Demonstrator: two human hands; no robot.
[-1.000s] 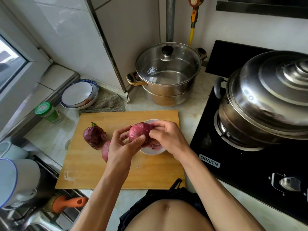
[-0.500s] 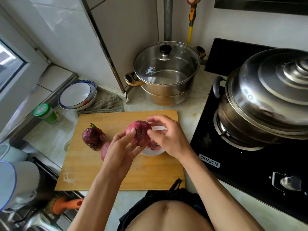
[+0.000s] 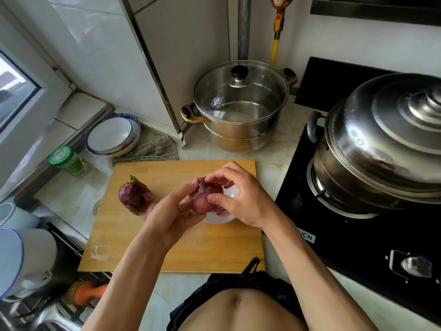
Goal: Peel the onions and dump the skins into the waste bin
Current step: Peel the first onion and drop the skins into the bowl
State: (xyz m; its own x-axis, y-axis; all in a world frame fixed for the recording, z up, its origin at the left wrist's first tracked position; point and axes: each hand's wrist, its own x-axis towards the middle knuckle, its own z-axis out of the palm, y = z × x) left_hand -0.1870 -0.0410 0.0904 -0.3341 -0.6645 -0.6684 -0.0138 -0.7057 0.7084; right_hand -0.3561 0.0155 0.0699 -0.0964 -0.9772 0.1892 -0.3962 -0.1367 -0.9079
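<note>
While a white bowl [image 3: 220, 217] waited below for skins, the left hand [image 3: 170, 217] cradled a red onion [image 3: 204, 197] over the cutting board [image 3: 171, 235], and the right hand [image 3: 241, 197] pinched its skin, seemingly to peel.

a reddish-purple onion [image 3: 204, 198] is sitting gripped between both hands, stem tip facing up, papery skin still on. a darker onion [image 3: 134, 196] with a green sprout is standing on the board, and a third [image 3: 149, 209] is peeking out beside it.
</note>
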